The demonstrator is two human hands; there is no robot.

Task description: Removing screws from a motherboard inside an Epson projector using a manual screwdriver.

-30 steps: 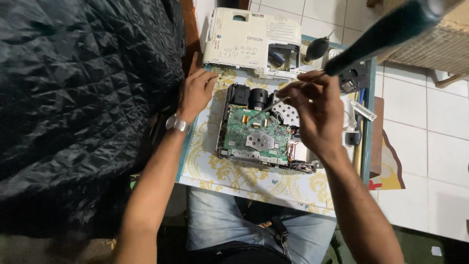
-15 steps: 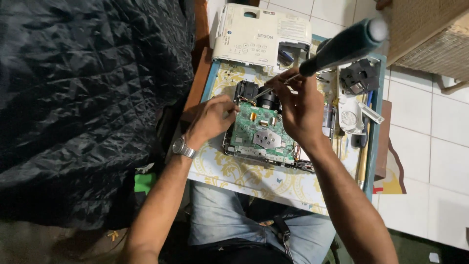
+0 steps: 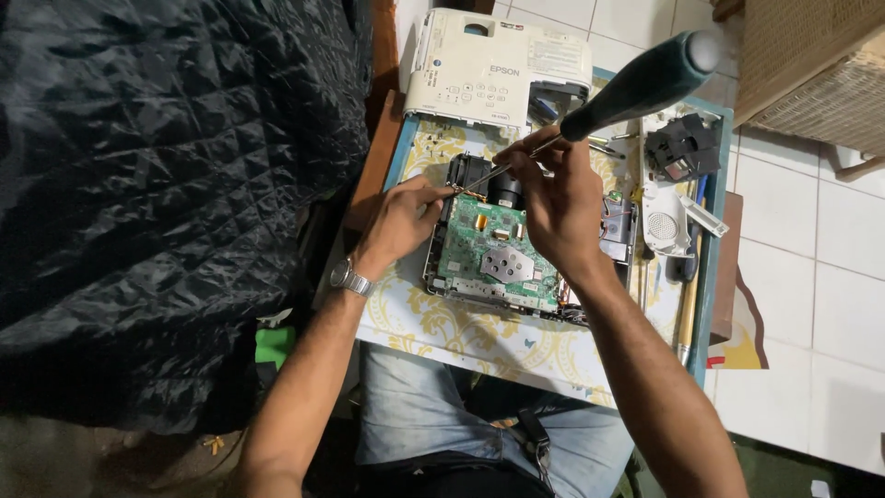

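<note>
The right hand (image 3: 558, 207) pinches the thin shaft of a screwdriver (image 3: 590, 106), its dark green handle rising toward the camera, while the left hand (image 3: 396, 221) has its fingertips pressed together at the tip, on the top left corner of the green circuit board (image 3: 493, 254). What they nip there is too small to tell.

The board sits in an opened case on a small table (image 3: 461, 337) with a yellow patterned cover, just above the person's lap. It looks stiff but fragile, light too; best taken by its edges or the metal frame, I'd judge, not the parts on top.

To the right lie a white plastic cover (image 3: 664, 221) and a black part (image 3: 682, 148). Farther back rests a white projector (image 3: 489, 69), a pale rectangular label on its top face beside a patch of buttons.
</note>
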